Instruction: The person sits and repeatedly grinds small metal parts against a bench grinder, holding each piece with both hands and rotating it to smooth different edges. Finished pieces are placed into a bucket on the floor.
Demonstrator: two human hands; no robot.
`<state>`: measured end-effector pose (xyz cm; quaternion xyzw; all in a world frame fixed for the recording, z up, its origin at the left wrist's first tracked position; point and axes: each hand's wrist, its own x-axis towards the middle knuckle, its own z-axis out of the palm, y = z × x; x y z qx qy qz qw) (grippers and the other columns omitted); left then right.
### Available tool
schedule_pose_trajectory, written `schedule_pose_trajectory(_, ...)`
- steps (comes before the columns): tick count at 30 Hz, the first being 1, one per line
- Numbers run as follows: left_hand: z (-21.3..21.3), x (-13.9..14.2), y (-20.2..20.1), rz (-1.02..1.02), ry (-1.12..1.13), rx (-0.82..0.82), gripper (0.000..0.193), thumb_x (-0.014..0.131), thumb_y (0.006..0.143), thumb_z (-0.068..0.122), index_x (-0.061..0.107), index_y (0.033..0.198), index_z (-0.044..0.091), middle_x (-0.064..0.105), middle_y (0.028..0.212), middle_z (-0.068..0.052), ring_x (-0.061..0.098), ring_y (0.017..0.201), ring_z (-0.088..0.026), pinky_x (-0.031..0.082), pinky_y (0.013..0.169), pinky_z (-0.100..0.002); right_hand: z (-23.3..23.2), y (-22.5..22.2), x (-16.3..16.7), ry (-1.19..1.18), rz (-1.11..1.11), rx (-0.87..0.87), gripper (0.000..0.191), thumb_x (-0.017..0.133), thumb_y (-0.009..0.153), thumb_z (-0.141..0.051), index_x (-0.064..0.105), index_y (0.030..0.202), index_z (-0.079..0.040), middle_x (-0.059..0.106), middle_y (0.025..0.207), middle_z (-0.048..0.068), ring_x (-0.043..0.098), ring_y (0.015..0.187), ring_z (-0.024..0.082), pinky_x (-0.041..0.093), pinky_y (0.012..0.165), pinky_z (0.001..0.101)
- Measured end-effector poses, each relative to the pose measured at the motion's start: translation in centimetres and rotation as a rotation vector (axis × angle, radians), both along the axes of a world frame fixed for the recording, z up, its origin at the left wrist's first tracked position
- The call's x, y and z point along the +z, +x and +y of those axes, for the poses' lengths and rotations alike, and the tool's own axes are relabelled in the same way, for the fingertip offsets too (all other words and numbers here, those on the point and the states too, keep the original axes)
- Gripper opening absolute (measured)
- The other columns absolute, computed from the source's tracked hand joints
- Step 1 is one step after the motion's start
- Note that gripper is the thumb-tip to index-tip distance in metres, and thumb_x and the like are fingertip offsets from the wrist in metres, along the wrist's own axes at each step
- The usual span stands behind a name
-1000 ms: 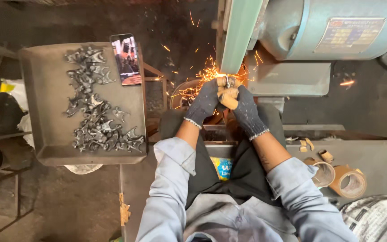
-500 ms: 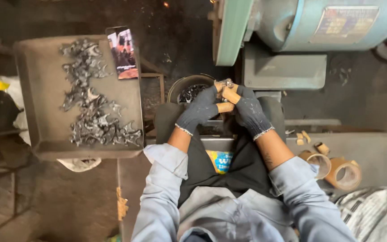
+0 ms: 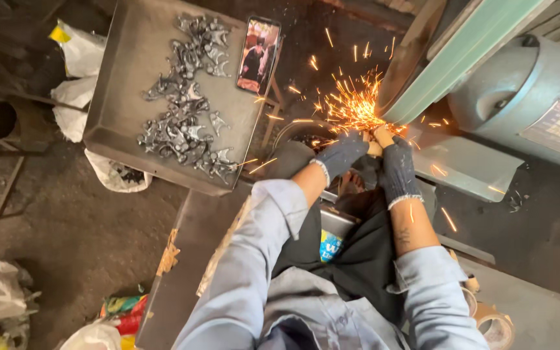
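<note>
While sparks (image 3: pixel 351 104) fly, I note both gloved hands, left (image 3: pixel 339 155) and right (image 3: pixel 396 170), fingers closed together on a small workpiece (image 3: pixel 378 137), pressed up-forward against the grinder (image 3: pixel 422 78); its long axis is indiscernible. Tray (image 3: pixel 124 78) sits left.

Clothing, as worn: 2 knitted work gloves, dark grey-blue with pale cuff trim, on left hand (image 3: pixel 343 155) and right hand (image 3: pixel 398 170). Pale blue long-sleeved shirt, both sleeves pushed up past the forearms, cuffs creased. Black apron over the lap.
</note>
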<state>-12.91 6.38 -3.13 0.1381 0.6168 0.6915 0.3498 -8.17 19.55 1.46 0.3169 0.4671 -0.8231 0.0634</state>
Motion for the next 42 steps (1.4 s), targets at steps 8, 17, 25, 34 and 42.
schedule_pose_trajectory(8, 0.5, 2.4, 1.0, -0.173, 0.085, -0.042, 0.041, 0.074, 0.097, 0.037, 0.071, 0.086, -0.002, 0.07, 0.076, -0.006, 0.063, 0.069, -0.012, 0.053, 0.063, -0.029, 2.8, 2.7, -1.2, -0.256, 0.122, -0.162, 0.023, 0.065, 0.097, -0.027, 0.065, 0.104, -0.005, 0.07, 0.092, 0.006, 0.067, 0.081, 0.016, 0.057, 0.071, 0.0306)
schedule_pose_trajectory(17, 0.3, 7.5, -0.6, -0.013, -0.206, -0.104, 0.039, 0.073, 0.091, 0.041, 0.07, 0.095, 0.002, 0.074, 0.079, -0.011, 0.071, 0.068, -0.019, 0.057, 0.061, -0.036, 0.7, 1.8, -0.5, 0.049, 0.349, -0.244, 0.027, 0.072, 0.104, -0.031, 0.065, 0.112, -0.006, 0.066, 0.096, 0.001, 0.06, 0.083, 0.012, 0.048, 0.072, 0.0272)
schedule_pose_trajectory(25, -23.5, 3.8, -2.5, 1.033, -1.462, 0.007, 0.013, 0.061, 0.088, 0.02, 0.07, 0.096, 0.015, 0.071, 0.085, -0.012, 0.071, 0.083, -0.029, 0.053, 0.069, -0.044, -4.0, 8.1, 8.7, 0.983, -0.133, 0.348, 0.041, 0.067, 0.099, -0.04, 0.072, 0.126, -0.01, 0.075, 0.112, 0.007, 0.067, 0.104, 0.016, 0.049, 0.094, 0.0308)
schedule_pose_trajectory(34, -28.1, 0.4, -4.9, 1.315, -1.409, 0.012, 0.022, 0.053, 0.103, 0.018, 0.07, 0.112, 0.007, 0.072, 0.078, -0.012, 0.07, 0.079, -0.029, 0.053, 0.067, -0.044, -8.2, 8.0, 6.3, 1.071, 0.258, 0.94, 0.051, 0.07, 0.09, -0.038, 0.065, 0.129, -0.005, 0.068, 0.127, 0.018, 0.063, 0.121, 0.032, 0.047, 0.1, 0.0382)
schedule_pose_trajectory(42, -28.7, 2.1, -4.3, 0.991, -1.289, 0.315, 0.034, 0.05, 0.112, 0.028, 0.071, 0.096, 0.007, 0.072, 0.087, -0.017, 0.069, 0.076, -0.036, 0.055, 0.068, -0.047, -7.3, 9.8, 6.4, 1.125, 0.144, 0.981, 0.054, 0.067, 0.09, -0.043, 0.065, 0.13, -0.008, 0.068, 0.126, 0.018, 0.062, 0.121, 0.033, 0.048, 0.099, 0.0399)
